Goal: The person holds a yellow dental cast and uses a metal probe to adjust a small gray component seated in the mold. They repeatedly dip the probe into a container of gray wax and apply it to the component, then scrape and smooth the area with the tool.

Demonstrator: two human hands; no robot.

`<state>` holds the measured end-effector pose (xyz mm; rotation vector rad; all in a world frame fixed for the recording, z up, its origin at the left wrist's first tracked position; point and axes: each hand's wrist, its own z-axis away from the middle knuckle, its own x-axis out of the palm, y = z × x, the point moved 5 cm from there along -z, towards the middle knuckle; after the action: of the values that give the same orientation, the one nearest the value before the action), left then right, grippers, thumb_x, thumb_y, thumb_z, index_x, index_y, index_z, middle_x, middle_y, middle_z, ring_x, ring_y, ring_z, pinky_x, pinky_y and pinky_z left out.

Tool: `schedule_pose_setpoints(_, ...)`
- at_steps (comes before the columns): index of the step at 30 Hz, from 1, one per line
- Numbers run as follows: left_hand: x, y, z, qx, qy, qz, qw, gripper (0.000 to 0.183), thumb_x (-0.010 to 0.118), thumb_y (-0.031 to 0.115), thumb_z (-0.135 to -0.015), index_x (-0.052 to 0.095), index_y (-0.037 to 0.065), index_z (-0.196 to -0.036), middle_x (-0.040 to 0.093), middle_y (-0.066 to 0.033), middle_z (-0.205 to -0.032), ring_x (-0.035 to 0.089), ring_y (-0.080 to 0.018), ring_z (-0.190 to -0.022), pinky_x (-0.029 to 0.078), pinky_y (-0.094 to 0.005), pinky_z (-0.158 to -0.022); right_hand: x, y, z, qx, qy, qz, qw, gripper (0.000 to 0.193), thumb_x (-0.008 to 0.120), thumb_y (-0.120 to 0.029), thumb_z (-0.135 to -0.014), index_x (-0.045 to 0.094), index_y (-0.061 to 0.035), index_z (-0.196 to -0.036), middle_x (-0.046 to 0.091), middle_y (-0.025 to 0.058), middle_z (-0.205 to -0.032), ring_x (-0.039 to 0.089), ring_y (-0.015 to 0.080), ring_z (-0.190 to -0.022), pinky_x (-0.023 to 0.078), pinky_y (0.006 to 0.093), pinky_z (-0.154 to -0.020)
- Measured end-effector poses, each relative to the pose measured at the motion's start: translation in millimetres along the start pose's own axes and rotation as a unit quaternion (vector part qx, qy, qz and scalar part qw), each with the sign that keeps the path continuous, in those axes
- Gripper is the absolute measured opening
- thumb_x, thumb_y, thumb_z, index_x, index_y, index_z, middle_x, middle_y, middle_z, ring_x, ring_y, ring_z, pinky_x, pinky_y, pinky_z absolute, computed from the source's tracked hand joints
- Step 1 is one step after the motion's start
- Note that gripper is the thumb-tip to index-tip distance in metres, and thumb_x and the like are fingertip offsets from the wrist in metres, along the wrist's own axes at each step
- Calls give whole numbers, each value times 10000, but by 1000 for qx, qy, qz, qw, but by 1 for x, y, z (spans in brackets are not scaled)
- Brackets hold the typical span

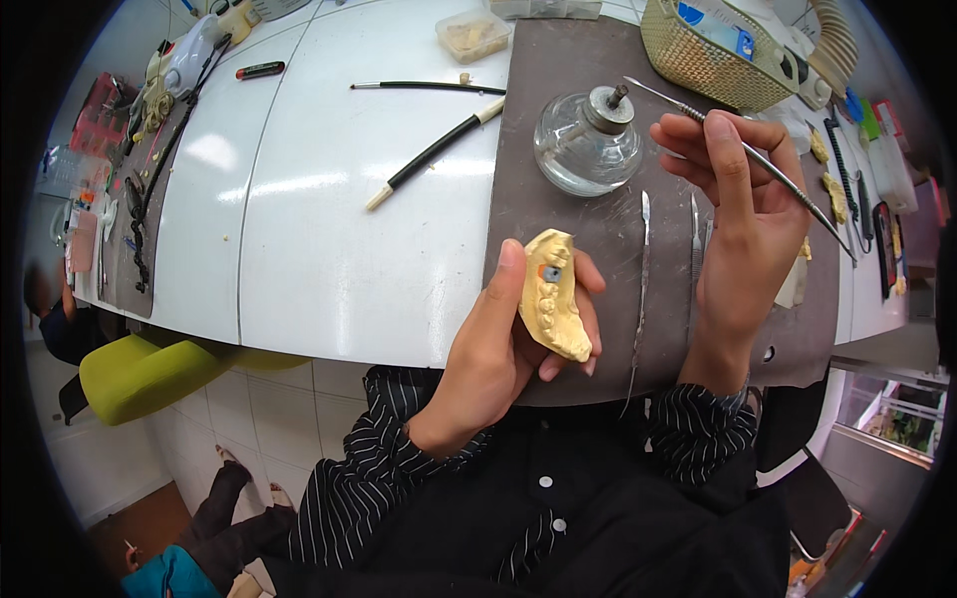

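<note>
My left hand (488,344) grips a yellow plaster dental model (554,317), its row of teeth turned upward. One tooth on the model carries a grey-blue cap with an orange patch beside it. Between the thumb and fingers of my right hand (743,189) is a slim metal wax carver (768,164), its pointed tip up at the left, close to the wick of the burner. The glass spirit burner (588,145) stands left of that hand, with clear liquid inside; I cannot make out a flame.
On the brown mat (598,349) lie a metal spatula (643,259) and tweezers (695,249). Two dark-handled brushes (429,154) rest on the white table at left. A woven basket (713,60) stands behind the burner. A green chair (150,379) is at the left; other people are nearby.
</note>
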<state>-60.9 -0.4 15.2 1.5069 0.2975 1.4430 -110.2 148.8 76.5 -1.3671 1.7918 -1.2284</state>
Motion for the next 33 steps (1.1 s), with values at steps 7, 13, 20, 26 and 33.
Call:
schedule_pose_setpoints(7, -2, -2, 0, -3, -27, 75, 997, 523, 112, 432, -952, 415, 7, -974, 426, -65, -504, 364, -119, -371, 340, -227, -372, 6, 2, 4, -26, -14, 43, 999, 140, 537, -109, -878, 534, 30, -896, 641, 172, -819, 650, 218, -747, 533, 283, -692)
schedule_pose_setpoints(13, -5, -1, 1, -11, -56, 135, 989, 509, 120, 423, -954, 408, 4, -977, 403, -62, -487, 341, -128, -343, 334, -227, -358, 8, 0, 4, -41, -10, 45, 998, 135, 538, -105, -876, 539, 30, -886, 638, 172, -807, 650, 220, -741, 535, 284, -686)
schedule_pose_setpoints(20, -7, -4, 0, -33, -64, 182, 981, 497, 115, 411, -954, 414, 15, -976, 385, -49, -481, 279, -107, -326, 309, -212, -336, 7, -2, 4, -60, -6, 43, 997, 129, 540, -90, -872, 542, 38, -884, 636, 171, -800, 651, 231, -727, 541, 288, -666)
schedule_pose_setpoints(26, -8, -4, 0, -28, -69, 219, 973, 482, 129, 411, -953, 416, 24, -972, 391, -53, -482, 227, -92, -323, 292, -209, -333, 8, -1, 4, -62, -18, 51, 997, 131, 544, -101, -873, 545, 30, -885, 637, 168, -801, 649, 218, -729, 540, 284, -674)
schedule_pose_setpoints(33, -5, -1, 1, 26, -27, 115, 993, 451, 145, 413, -947, 396, 39, -963, 406, -55, -486, 280, -107, -328, 301, -226, -350, 8, 0, 4, -54, -21, 36, 998, 132, 540, -106, -876, 539, 26, -890, 638, 156, -800, 646, 202, -739, 536, 277, -688)
